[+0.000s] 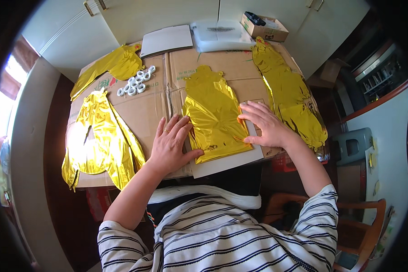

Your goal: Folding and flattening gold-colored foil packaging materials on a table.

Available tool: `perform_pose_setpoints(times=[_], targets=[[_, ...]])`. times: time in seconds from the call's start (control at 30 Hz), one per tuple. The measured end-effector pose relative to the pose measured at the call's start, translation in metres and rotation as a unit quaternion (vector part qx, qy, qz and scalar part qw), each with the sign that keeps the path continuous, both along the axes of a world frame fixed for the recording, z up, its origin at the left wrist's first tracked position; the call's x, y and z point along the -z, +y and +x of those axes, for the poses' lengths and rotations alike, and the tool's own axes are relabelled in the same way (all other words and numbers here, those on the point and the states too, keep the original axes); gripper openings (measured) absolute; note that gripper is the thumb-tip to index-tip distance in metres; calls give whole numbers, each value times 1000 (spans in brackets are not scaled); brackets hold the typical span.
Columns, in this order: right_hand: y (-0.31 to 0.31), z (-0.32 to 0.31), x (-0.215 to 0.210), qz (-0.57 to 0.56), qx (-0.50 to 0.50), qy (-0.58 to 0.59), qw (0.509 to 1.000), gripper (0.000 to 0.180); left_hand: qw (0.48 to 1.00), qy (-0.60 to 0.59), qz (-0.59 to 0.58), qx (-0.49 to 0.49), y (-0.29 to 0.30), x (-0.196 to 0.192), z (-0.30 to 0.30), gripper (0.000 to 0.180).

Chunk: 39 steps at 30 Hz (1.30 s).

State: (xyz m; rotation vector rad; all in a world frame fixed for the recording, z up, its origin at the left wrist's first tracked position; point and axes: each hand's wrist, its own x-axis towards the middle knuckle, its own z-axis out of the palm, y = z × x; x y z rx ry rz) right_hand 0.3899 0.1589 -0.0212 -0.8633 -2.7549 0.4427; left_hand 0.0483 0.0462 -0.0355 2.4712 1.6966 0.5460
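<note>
A flat gold foil balloon (213, 102), mirror-bright and creased with radiating wrinkles, lies over a smooth white card (226, 164) that shows past its near edge. At the balloon's left side, the left hand (172, 141) rests palm down, fingers spread toward the edge, thumb reaching over its near left corner. At its right side, the right hand (266, 124) arches, fingertips against the edge, thumb angled inward. The hands are apart and loosely spread. Left of the balloon, stubby white rolls (136, 81) cluster on matte brown cardboard (162, 104).
</note>
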Motion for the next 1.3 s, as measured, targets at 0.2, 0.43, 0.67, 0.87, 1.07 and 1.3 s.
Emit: perform_pose_setpoints(times=[0.2, 0.43, 0.67, 0.87, 1.07, 1.3], targets=[[3, -3, -7, -24, 9, 7, 1000, 77, 1000, -11, 7, 4, -2, 2, 1, 82], [4, -2, 17, 22, 50, 31, 998, 61, 999, -38, 13, 26, 1, 4, -1, 84], [-30, -8, 19, 138, 69, 7, 988, 62, 999, -27, 7, 35, -7, -3, 1, 82], [-43, 2, 21, 127, 71, 23, 989, 64, 997, -29, 16, 72, -3, -1, 5, 84], [-42, 1, 23, 128, 70, 36, 989, 62, 996, -40, 8, 79, 7, -6, 4, 86], [-45, 0, 22, 135, 89, 30, 986, 60, 998, -21, -3, 56, 7, -8, 6, 88]])
